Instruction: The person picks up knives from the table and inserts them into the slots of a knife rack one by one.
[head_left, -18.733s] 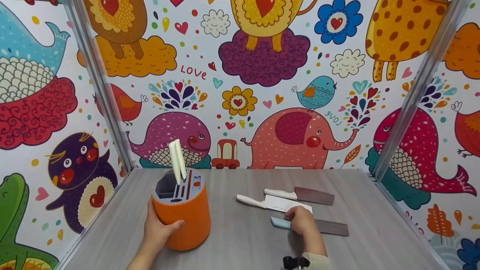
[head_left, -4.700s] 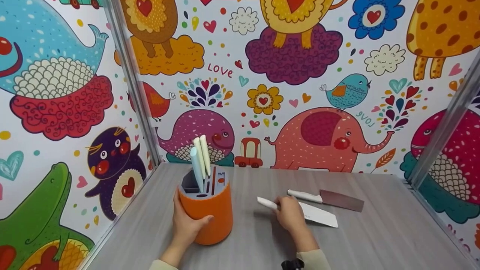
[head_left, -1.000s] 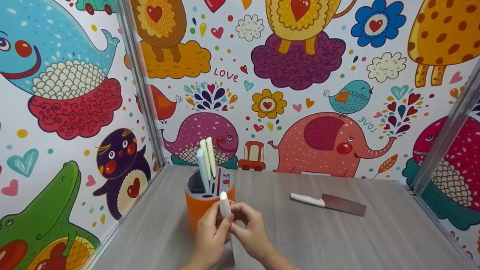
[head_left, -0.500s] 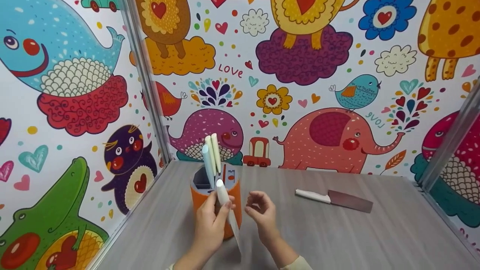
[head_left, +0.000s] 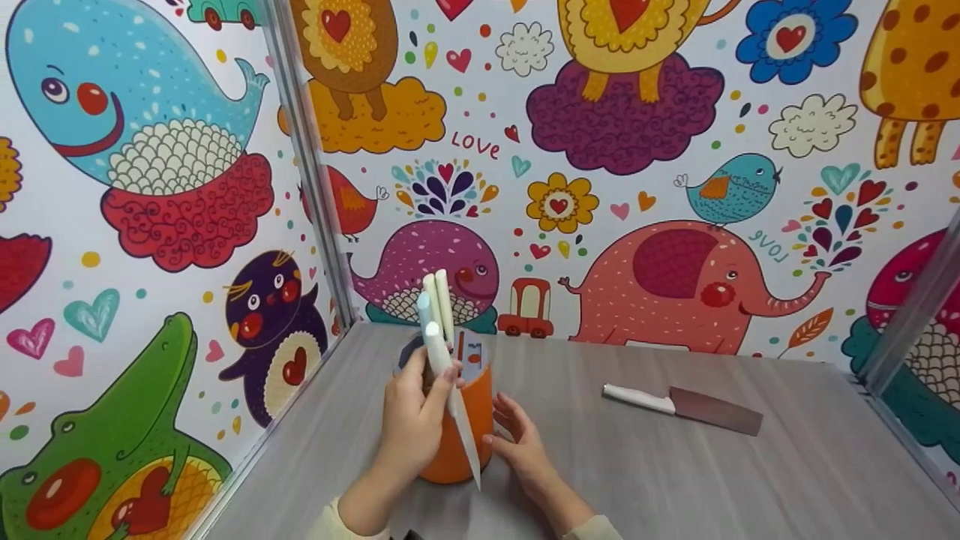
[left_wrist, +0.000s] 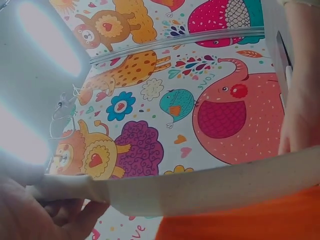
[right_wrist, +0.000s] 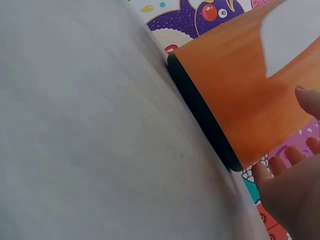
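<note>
My left hand (head_left: 411, 420) grips the white handle of a cleaver (head_left: 466, 435), its blade slanting downward before an orange knife block (head_left: 476, 397). In the left wrist view the cleaver's blade (left_wrist: 200, 192) stretches across, thumb and fingers around its handle. My right hand (head_left: 529, 450) is beside the block's right side, fingers loosely bent and holding nothing; the right wrist view shows its fingers spread near the orange wall (right_wrist: 235, 85). Standing in the block are two cream-handled knives (head_left: 444, 304) and a light-blue-handled one (head_left: 424, 306). The left hand partly hides the block's top.
A second cleaver (head_left: 716, 410) with a white handle and brownish blade lies on the grey wood-grain table (head_left: 600, 480), to the right. Patterned walls with metal corner posts (head_left: 319, 180) enclose the table at the back and sides.
The light-blue-handled knife went into the block and the white cleaver left the table. It passed into my left hand, which has risen; my right hand let go and moved to the block's side.
</note>
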